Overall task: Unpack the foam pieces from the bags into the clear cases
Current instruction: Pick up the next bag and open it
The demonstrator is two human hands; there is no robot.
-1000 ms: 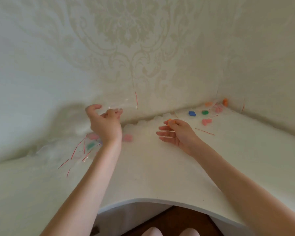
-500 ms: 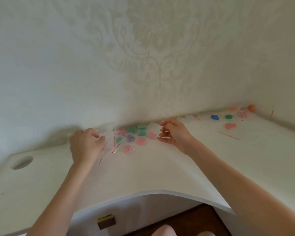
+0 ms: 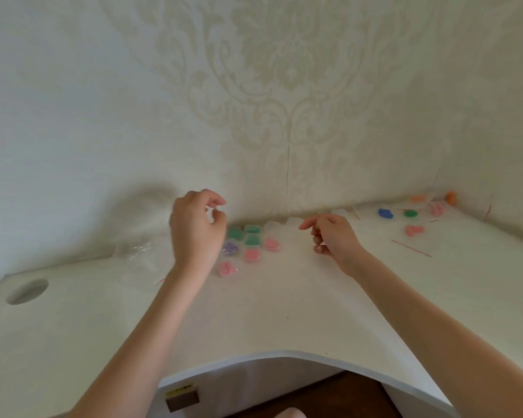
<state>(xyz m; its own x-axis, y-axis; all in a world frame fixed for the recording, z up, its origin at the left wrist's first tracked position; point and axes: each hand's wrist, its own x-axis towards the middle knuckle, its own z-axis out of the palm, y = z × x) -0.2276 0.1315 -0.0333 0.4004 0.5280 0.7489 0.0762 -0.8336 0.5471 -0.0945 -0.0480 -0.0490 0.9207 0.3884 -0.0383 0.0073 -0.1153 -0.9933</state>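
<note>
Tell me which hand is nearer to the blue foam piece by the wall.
Right. The right hand is just to the left of the blue foam piece, with bare desk between them. The left hand is much farther left, beyond the cluster of filled cases.

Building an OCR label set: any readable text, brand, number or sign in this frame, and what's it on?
No readable text anywhere.
Small yellow-and-brown label on the white desk front, under the desk edge: dark marks on its yellow strip, too small and blurred to read.
Clear plastic cases with pastel foam pieces: no print visible.
Cream damask wallpaper: pattern only, no lettering.
</note>
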